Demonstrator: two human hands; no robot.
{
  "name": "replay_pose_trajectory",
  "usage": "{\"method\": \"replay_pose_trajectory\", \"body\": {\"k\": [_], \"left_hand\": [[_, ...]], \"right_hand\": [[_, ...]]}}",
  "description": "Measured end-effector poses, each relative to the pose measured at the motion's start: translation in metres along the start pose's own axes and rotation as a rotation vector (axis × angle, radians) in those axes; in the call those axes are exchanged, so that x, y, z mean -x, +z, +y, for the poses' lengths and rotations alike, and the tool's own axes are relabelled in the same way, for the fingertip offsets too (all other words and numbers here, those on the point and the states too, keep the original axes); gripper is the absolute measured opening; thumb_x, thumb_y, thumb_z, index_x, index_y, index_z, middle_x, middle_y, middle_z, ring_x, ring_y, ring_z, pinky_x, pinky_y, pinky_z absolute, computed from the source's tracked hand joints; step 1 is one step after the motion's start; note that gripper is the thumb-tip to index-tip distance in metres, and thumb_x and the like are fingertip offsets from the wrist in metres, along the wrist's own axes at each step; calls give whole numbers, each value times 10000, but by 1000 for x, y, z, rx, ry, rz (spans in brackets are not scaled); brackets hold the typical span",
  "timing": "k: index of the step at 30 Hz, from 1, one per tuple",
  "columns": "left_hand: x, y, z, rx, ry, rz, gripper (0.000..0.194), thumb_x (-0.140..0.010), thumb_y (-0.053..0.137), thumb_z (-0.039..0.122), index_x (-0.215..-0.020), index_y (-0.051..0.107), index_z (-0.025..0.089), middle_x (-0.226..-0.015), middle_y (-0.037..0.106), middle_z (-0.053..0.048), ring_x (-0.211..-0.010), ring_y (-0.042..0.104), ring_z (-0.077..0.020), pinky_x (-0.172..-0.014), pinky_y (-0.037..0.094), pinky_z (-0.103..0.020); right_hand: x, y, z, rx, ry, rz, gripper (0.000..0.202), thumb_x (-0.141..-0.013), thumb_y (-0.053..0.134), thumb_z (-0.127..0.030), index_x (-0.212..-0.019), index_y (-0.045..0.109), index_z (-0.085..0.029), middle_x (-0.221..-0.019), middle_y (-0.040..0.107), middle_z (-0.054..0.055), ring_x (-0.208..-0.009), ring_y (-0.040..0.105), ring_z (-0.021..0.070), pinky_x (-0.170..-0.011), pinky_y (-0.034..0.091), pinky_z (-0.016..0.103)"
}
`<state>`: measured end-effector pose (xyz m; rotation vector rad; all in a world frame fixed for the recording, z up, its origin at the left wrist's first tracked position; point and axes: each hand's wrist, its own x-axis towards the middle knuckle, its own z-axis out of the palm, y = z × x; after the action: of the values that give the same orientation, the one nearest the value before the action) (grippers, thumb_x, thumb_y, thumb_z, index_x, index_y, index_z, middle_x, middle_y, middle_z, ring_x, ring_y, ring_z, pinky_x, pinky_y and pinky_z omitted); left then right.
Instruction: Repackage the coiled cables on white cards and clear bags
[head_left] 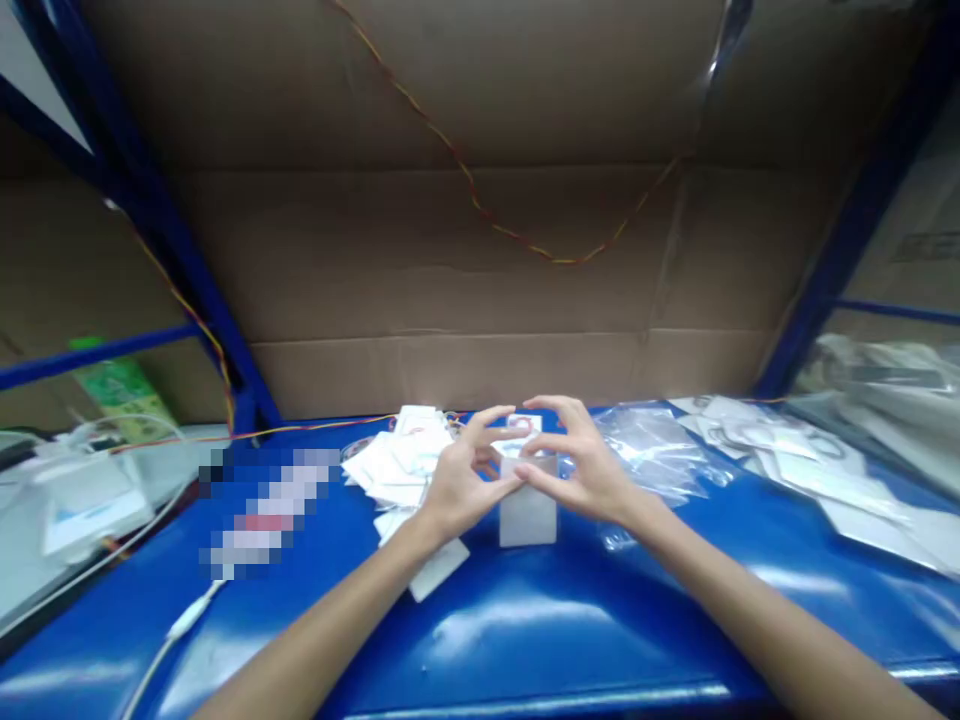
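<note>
At the middle of the bench, my left hand and my right hand meet over a small whitish rectangular piece, which looks like a flat pouch or box. Both thumbs touch its upper edge, with the fingers curled around from behind. Just above it, between the fingers, shows a white card with a reddish mark; whether it sits inside the piece I cannot tell. Beside my left hand lies a loose pile of white cards. Clear plastic bags lie right of my right hand.
More white flat pieces spread over the right of the blue bench top. On the left are a pixelated strip with a white cable, a white device and a green carton. Cardboard backs the bench between blue posts.
</note>
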<state>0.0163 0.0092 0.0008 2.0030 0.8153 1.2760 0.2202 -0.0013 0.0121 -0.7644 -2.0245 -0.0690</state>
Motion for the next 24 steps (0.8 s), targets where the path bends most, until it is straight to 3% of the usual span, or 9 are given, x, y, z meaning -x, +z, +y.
{"method": "replay_pose_trajectory", "body": {"k": [3,9,17,20,24], "left_hand": [[0,-1,-2,-5,4,-12,669,-801,808,279,-1387,487,255,-1244,736,-118,-793,729,-186,-631,557,-276],[-1,-1,0,-26,4,23,722,-773,838,338,-1391,477,239,-1225,744,-117,-700,681,-143,-602,546,-261],[-1,-3,-1,-72,38,15,637,-811,794,282,-1379,505,253,-1195,754,-113,-802,715,-193,-599,527,-270],[-2,-2,-1,-48,27,35,657,-822,803,329,-1391,485,251,-1207,754,-110,-816,715,-182,-615,517,-252],[-2,-2,0,-11,14,51,696,-820,813,354,-1407,454,250,-1247,741,-118,-827,710,-187,-589,495,-249]], "right_hand": [[0,-1,-1,-58,21,-30,116,-884,746,-362,-931,762,-258,-1400,575,107,-1326,503,327,-1086,446,544],[1,-2,8,5,90,128,88,-861,751,-328,-922,756,-264,-1323,609,107,-1276,542,327,-1027,486,525],[3,2,5,-82,67,-29,146,-828,791,-354,-925,745,-256,-1346,598,119,-1266,552,339,-1044,480,532],[2,0,6,-87,97,61,140,-863,751,-337,-977,749,-257,-1323,608,119,-1255,564,320,-1029,494,510],[0,-3,11,-12,91,170,72,-861,745,-320,-868,740,-249,-1222,648,106,-1191,592,311,-1011,495,521]]}}
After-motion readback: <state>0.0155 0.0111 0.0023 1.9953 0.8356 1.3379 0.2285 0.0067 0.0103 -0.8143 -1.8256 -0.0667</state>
